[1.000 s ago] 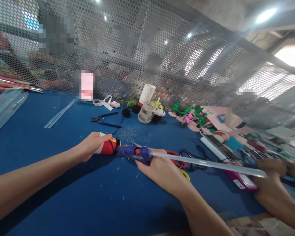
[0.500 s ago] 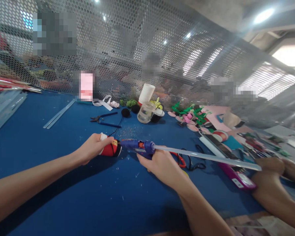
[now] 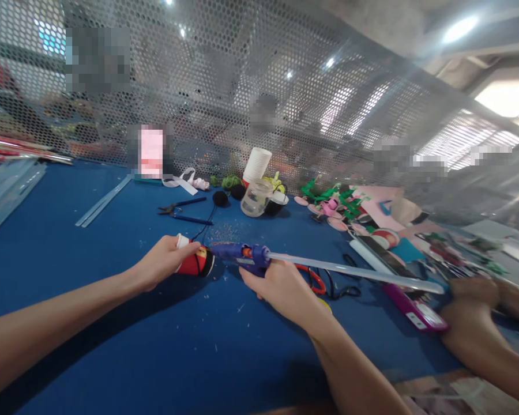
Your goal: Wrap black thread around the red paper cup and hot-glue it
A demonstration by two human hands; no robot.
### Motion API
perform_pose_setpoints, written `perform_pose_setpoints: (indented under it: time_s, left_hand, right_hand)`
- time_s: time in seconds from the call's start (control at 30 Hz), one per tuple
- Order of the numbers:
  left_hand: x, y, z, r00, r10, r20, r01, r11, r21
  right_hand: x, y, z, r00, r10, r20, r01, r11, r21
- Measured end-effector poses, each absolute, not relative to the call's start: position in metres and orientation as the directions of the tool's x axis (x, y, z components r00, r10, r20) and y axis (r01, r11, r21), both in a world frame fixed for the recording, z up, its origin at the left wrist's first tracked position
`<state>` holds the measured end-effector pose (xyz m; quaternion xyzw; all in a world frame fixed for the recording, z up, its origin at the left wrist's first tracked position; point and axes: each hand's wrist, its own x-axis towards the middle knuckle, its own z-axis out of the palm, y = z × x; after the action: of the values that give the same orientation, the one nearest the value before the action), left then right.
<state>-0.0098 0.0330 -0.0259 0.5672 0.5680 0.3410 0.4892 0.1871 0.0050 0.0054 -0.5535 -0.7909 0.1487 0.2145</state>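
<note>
My left hand point(image 3: 166, 260) curled firmly round a red-and-white paper cup point(image 3: 190, 266), tipped sideways over the blue tabletop point(image 3: 225, 363); right hand point(image 3: 285, 288) wrapped on the purple hot glue gun point(image 3: 231, 253), tip by the cup's black-banded end; best I brace both wrists, squeeze lightly.

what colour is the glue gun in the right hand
The hot glue gun is purplish blue with a small orange part, seen in the head view.

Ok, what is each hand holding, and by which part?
The left hand holds the red cup around its side, near the white end; the right hand, the blue glue gun by its handle.
</note>
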Motion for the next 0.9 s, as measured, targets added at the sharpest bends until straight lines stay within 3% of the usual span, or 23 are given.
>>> perform_pose_setpoints:
  time_s: [0.9]
  left_hand:
    - [-0.0099,0.0316,-0.0245,0.122,0.982,-0.147,0.338,0.098,0.936]
  right_hand:
    - [0.1836,0.0072,0.0031,-0.282,0.942,0.181,0.822,0.335,-0.461]
